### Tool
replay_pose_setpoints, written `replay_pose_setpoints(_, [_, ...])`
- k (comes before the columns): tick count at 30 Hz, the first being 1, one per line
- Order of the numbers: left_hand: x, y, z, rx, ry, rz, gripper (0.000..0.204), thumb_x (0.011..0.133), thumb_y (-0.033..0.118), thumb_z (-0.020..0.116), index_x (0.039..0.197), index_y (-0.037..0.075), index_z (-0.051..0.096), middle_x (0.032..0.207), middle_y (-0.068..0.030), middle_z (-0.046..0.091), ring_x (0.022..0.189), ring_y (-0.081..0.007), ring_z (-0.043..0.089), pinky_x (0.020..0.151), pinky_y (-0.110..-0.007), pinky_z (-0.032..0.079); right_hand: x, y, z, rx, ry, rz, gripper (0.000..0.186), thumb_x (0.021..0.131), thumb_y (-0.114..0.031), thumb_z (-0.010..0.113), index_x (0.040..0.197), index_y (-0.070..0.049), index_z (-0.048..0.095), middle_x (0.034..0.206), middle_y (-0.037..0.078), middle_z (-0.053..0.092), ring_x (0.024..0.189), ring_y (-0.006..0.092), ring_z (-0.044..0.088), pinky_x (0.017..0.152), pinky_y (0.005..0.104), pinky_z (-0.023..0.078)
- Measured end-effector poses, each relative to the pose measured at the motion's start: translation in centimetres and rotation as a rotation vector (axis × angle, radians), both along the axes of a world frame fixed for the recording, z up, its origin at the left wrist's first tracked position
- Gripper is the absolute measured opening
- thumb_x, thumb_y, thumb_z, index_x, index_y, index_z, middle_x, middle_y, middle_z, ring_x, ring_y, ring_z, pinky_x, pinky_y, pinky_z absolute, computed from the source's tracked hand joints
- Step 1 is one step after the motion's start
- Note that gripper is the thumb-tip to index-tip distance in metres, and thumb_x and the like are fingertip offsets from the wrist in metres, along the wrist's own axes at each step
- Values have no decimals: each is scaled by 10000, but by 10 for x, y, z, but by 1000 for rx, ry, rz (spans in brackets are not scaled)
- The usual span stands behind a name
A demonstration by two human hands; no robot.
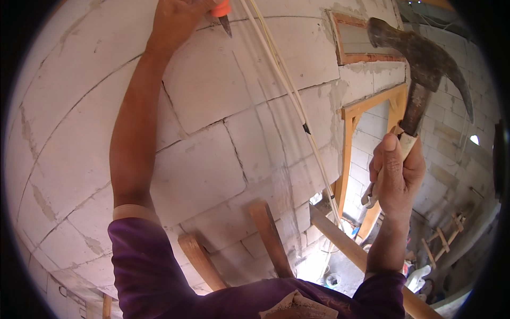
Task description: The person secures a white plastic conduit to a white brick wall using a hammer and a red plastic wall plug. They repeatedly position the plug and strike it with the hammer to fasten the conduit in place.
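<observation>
Here, our left hand point(178, 21) grips a pointed tool point(221, 9), top centre, tip down-right; upper right, our right hand point(399, 173) grips the hammer point(422, 58).

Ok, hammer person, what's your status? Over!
Right hand gripping hammer. Left hand holding orange-handled pointed tool. Pale cables running down block wall.

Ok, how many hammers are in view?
1: the claw hammer, gripped in the right hand at the picture's upper right. Others could be hidden in the clutter below.
</observation>
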State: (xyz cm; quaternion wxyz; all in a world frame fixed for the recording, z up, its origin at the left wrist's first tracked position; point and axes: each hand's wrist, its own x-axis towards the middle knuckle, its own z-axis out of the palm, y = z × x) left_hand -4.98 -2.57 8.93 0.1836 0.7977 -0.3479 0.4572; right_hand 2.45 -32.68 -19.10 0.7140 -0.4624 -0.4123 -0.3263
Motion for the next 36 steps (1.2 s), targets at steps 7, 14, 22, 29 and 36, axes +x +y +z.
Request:
replay_pose_setpoints(7, [5, -1, -5, -43, 110, 47, 256, 946, 82, 724, 1169, 5, 624, 1016, -15, 660, 893, -114, 651, 797, -296, 555, 7, -7, -13, -19, 41, 4, 210, 1058, -225, 605, 1093, -20, 586, 678, -64, 488, 565, 7, 420, 493, 194, 326])
replay_pose_setpoints(14, [5, -9, -16, -2, 110, 153, 213, 924, 19, 702, 1128, 3, 643, 960, -29, 681, 846, -117, 665, 790, -284, 557, 14, 9, -16, -115, -32, -63, 218, 1072, -261, 578, 1088, -44, 560, 601, -43, 481, 460, 24, 417, 423, 198, 340])
replay_pose_setpoints(22, [0, -11, -19, 167, 5, 209, 177, 939, 68, 695, 1094, 0, 643, 940, -33, 682, 835, -111, 661, 780, -274, 544, 3, 19, -2, -160, 70, -28, 250, 1023, -227, 658, 1051, 12, 592, 672, -25, 545, 625, 47, 485, 552, 248, 388])
replay_pose_setpoints(29, [-1, -20, -26, 223, 13, 203, 139, 925, 70, 705, 1034, 0, 654, 869, -27, 668, 762, -104, 646, 709, -269, 542, 3, 27, 68, 140, -323, -230, 247, 1062, -280, 600, 990, -44, 609, 613, -37, 514, 487, 32, 456, 439, 208, 348])
replay_pose_setpoints(36, [-4, -33, -35, 150, 7, 321, 115, 899, 51, 723, 990, 10, 667, 822, -29, 677, 715, -101, 651, 647, -269, 538, 16, 63, 91, -227, -127, -448, 350, 1027, -408, 641, 1010, -60, 668, 640, -13, 541, 536, 64, 506, 495, 234, 385])
